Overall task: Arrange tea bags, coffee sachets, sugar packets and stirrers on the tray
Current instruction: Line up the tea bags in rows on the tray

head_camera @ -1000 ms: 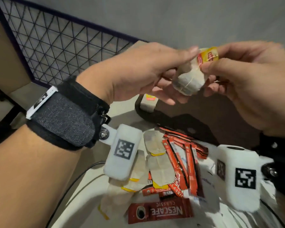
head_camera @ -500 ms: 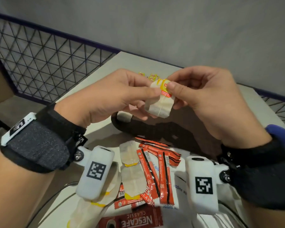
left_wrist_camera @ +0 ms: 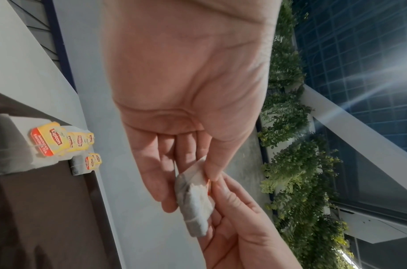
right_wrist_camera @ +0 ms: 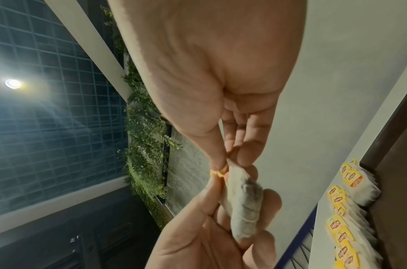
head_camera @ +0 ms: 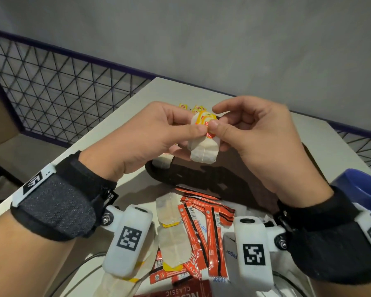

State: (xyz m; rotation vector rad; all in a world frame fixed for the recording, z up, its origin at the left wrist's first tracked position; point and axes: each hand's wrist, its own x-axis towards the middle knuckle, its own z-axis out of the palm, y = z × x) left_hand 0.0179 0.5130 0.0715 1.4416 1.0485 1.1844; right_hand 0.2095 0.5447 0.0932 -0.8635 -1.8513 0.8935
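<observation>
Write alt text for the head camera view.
Two hands, left hand and right hand, hold one tea bag between them above a dark tray, both pinching at its yellow tag. Below lie loose tea bags and red coffee sachets on a pale table.

white tea bag (head_camera: 204,150), yellow tag (head_camera: 204,118), held aloft

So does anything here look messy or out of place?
Yes. The coffee sachets and loose tea bags lie jumbled and overlapping near the wrists, unlike the row of tea bags by the dark tray.
</observation>
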